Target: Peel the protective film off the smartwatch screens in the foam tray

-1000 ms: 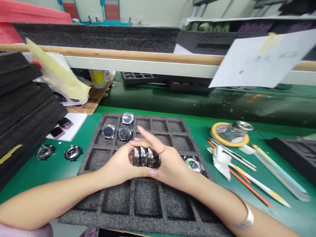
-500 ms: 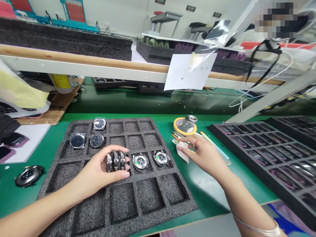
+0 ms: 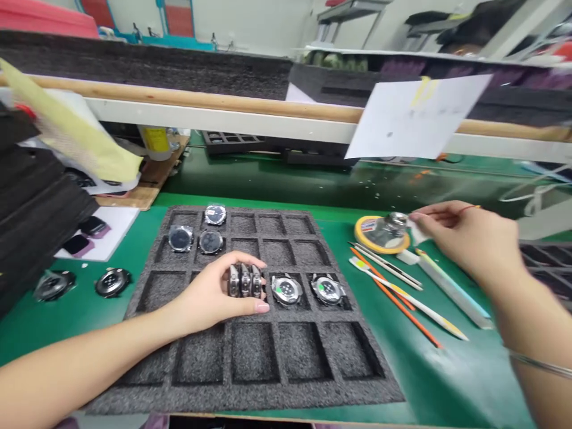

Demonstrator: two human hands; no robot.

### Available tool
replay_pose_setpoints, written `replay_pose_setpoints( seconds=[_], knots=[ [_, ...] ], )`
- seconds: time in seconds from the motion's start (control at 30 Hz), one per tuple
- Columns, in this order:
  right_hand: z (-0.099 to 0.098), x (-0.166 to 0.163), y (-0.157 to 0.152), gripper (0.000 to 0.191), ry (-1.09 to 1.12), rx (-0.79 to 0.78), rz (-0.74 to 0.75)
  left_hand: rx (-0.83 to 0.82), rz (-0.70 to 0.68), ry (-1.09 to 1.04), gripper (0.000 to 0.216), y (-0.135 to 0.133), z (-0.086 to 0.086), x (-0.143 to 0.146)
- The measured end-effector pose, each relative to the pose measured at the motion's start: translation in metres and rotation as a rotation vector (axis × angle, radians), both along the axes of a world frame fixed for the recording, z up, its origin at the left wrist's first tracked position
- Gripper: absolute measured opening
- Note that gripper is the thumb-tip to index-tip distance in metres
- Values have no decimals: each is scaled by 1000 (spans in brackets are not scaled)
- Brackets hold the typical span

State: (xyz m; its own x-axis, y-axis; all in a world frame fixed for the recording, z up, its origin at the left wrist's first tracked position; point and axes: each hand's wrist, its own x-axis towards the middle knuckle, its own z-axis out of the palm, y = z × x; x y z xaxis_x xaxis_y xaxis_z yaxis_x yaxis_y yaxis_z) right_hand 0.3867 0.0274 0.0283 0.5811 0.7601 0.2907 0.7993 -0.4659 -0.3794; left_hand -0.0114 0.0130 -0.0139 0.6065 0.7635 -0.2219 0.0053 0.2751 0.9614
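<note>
My left hand is closed round three smartwatch bodies without straps, held side by side on edge above the black foam tray. Two watches lie back-up in tray slots right of that hand, each with a green dot. Three more watches rest in the far left slots, face up. Fingertips of my right hand pinch a small white wipe beside the metal top of a clear bottle. The bottle stands within a yellow tape ring; whether the wipe touches its top I cannot tell.
A toothbrush, orange sticks and tweezers lie right of the tray. Two loose watches sit on the green table at left. Behind runs a shelf rail with a hanging paper. Another foam tray is at right.
My right hand has moved forward and right with the wipe, from over the sticks to the bottle top. My left hand still holds the watches. The view has turned left.
</note>
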Motion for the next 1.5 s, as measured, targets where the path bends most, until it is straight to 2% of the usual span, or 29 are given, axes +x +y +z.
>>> replay_pose_setpoints(
  seconds=[0.13, 0.4, 0.6, 0.83, 0.93, 1.03, 1.1, 1.23, 1.3, 1.4, 1.5],
  knots=[
    [10, -2, 15, 20, -53, -123, -52, 3, 6, 2, 55, -2, 0, -1],
    [18, -6, 14, 8, -172, -348, -47, 33, 3, 22, 55, -1, 0, -1],
    [10, -1, 17, 14, -292, -368, -51, 56, -3, 19, 55, -1, -2, -2],
    [14, -4, 24, 8, -319, -430, -135, 64, 0, -10, 55, -3, -4, -2],
    [17, -8, 29, 16, -344, -419, -103, 83, 37, -25, 61, -5, -3, -2],
    [18, -36, 26, 31, -408, -322, 28, 137, 81, -8, 75, -7, 0, -2],
    [18, -69, 19, 31, -350, -188, 191, 219, 105, 10, 75, -8, 1, -2],
    [20, -143, -1, 29, 194, -2, 654, 595, 136, 79, 53, -8, 2, -4],
    [22, -172, -11, 27, 398, 120, 858, 763, 133, 101, 47, -8, 1, -7],
    [19, -203, -20, 26, 675, 239, 1036, 878, 119, 89, 44, -8, 0, -10],
    [1, -218, -21, 37, 991, 250, 1140, 935, 130, 102, 43, -8, 0, -10]
  ],
)
